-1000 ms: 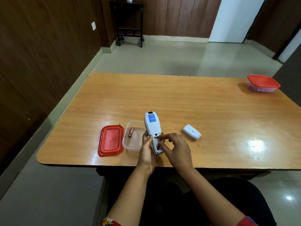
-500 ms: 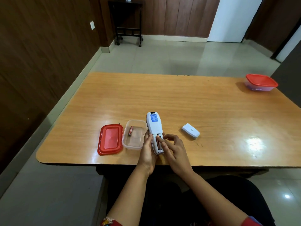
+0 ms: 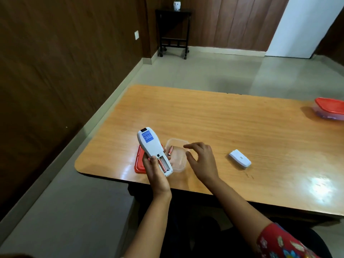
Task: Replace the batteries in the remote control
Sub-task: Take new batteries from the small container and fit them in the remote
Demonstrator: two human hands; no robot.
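Note:
My left hand (image 3: pixel 155 171) grips a white remote control (image 3: pixel 151 146) by its lower end, back side up, lifted above the table. Its battery bay is uncovered and one copper-coloured battery (image 3: pixel 162 165) lies in it. A second battery (image 3: pixel 170 150) lies in a small clear plastic box (image 3: pixel 177 158) just right of the remote. My right hand (image 3: pixel 202 160) hovers over that box with fingers spread and holds nothing. The white battery cover (image 3: pixel 239 158) lies on the table to the right.
A red lid (image 3: pixel 138 164) lies on the wooden table (image 3: pixel 232 123), partly behind the remote. A closed box with a red lid (image 3: pixel 329 108) stands at the far right edge. The table's near edge runs just under my wrists.
My right hand has left the battery bay and moved right, over the clear box. The left hand has lifted and tilted the remote leftward. The view has shifted left.

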